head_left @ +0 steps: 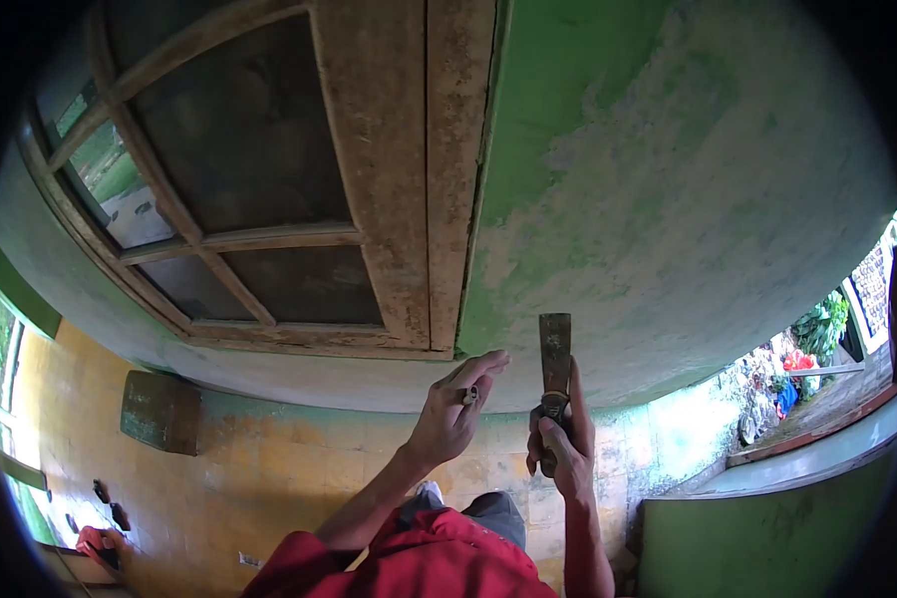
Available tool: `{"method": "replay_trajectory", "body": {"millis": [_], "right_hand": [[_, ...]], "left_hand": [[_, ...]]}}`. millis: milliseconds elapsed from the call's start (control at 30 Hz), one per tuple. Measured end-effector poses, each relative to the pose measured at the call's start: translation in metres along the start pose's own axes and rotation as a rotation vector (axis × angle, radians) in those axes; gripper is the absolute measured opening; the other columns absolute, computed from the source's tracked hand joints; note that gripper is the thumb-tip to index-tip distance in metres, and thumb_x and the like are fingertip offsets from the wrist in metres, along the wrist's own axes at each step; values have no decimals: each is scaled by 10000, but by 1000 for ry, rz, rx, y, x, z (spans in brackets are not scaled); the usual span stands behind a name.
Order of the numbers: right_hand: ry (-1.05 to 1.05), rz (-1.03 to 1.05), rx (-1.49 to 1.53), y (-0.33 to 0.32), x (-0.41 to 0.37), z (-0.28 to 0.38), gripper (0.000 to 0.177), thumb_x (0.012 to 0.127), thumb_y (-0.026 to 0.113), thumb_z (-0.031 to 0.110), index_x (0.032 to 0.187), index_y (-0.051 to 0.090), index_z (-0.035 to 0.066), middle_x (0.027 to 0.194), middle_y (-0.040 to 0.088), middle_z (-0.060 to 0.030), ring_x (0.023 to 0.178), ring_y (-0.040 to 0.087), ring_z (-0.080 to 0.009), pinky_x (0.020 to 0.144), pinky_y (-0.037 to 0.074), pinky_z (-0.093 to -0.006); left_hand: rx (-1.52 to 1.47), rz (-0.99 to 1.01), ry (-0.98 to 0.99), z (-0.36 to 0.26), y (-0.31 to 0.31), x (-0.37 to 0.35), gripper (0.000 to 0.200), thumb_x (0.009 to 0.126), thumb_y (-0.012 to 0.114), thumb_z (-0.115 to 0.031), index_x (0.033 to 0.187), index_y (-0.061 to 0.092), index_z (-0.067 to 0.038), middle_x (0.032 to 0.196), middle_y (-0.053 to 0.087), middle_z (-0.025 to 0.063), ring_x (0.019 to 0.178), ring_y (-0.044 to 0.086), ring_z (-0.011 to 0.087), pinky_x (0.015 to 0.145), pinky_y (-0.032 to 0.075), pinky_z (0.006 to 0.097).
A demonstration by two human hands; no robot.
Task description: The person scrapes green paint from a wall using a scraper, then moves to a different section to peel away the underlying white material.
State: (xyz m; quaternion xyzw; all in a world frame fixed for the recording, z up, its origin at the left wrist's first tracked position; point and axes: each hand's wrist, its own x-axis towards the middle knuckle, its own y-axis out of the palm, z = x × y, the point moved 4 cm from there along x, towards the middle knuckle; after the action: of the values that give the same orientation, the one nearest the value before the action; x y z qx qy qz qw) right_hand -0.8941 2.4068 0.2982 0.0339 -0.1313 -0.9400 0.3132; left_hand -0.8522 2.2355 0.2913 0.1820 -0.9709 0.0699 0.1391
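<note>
In the head view, my right hand (565,448) grips a scraper (555,344) by its dark handle, the wide, worn metal blade pointing up toward the wall. My left hand (450,414) is raised beside it, fingers bent toward the wall below the window's lower corner. A small, round-ended thing (470,396) shows between its thumb and fingers; its kind I cannot make out. Behind both hands is the wall (668,219), where green paint has come away in large patches and a pale grey-white layer shows.
A wooden window (394,199) with glass panes fills the upper left. A dark box-like stool (159,412) stands against the wall on the yellow tiled floor (269,488). Small dark items and a red thing (97,546) lie at lower left. A green ledge (757,528) borders the right opening.
</note>
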Motion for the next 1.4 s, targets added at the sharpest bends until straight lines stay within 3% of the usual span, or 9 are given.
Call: {"method": "replay_trajectory", "body": {"millis": [67, 267, 600, 700, 867, 967, 1000, 1133, 1400], "right_hand": [[41, -21, 46, -3, 13, 5, 742, 917, 500, 58, 1552, 123, 127, 824, 536, -66, 537, 502, -101, 420, 446, -250], [-11, 121, 188, 3, 70, 30, 624, 1011, 458, 243, 1547, 158, 133, 814, 525, -48, 516, 456, -78, 384, 360, -204], [-54, 207, 242, -2, 118, 20, 605, 1027, 422, 248, 1548, 140, 130, 828, 511, -22, 475, 376, -45, 393, 288, -189], [-70, 232, 221, 2, 120, 34, 600, 1031, 412, 236, 1549, 129, 128, 809, 497, -26, 471, 368, -43, 392, 286, -189], [-36, 179, 221, 9, 108, 37, 611, 1022, 418, 183, 1550, 116, 125, 781, 465, -20, 472, 361, -43, 385, 269, -190], [-20, 174, 250, 17, 105, 42, 617, 1016, 413, 170, 1550, 109, 119, 765, 452, -18, 463, 348, -44, 382, 267, -187], [-13, 165, 272, 20, 103, 46, 621, 1014, 415, 169, 1550, 107, 115, 766, 453, -20, 460, 348, -44, 381, 266, -188], [9, 145, 283, 9, 109, 30, 634, 1008, 435, 180, 1548, 112, 97, 780, 463, -32, 456, 367, -49, 375, 269, -198], [-31, 148, 301, 10, 113, 32, 623, 1006, 444, 197, 1543, 149, 81, 769, 465, -29, 444, 358, -43, 368, 261, -201]], "left_hand": [[245, 70, 161, -3, 5, 12, 455, 928, 519, 8, 1377, 446, 6, 1324, 547, 207, 1192, 564, 354, 966, 467, 383], [607, -87, 573, -51, 11, 62, 594, 848, 553, 58, 1419, 397, 3, 1500, 367, 164, 1368, 390, 337, 1054, 424, 419], [785, 11, 475, -49, 28, 111, 704, 768, 637, 5, 1429, 395, 1, 1534, 325, 140, 1401, 335, 349, 1126, 346, 461], [837, -42, 594, -60, 22, 121, 709, 774, 647, -27, 1435, 393, -9, 1535, 328, 129, 1398, 341, 347, 1124, 349, 459], [908, -5, 620, -47, 22, 123, 685, 825, 609, -113, 1459, 363, -34, 1540, 318, 126, 1421, 310, 305, 1143, 313, 480], [919, 0, 664, -47, 18, 128, 671, 828, 596, -121, 1453, 373, -27, 1536, 325, 127, 1419, 316, 306, 1142, 313, 479], [883, -19, 669, -58, 18, 131, 576, 820, 610, -62, 1376, 477, 5, 1478, 417, 149, 1376, 393, 320, 1098, 368, 498], [899, -12, 679, -50, 22, 129, 589, 817, 611, -63, 1382, 465, 14, 1476, 419, 154, 1374, 394, 330, 1098, 361, 508], [970, -6, 671, -49, 24, 133, 580, 862, 523, -101, 1419, 411, 16, 1530, 328, 141, 1409, 336, 314, 1120, 347, 479]]}}
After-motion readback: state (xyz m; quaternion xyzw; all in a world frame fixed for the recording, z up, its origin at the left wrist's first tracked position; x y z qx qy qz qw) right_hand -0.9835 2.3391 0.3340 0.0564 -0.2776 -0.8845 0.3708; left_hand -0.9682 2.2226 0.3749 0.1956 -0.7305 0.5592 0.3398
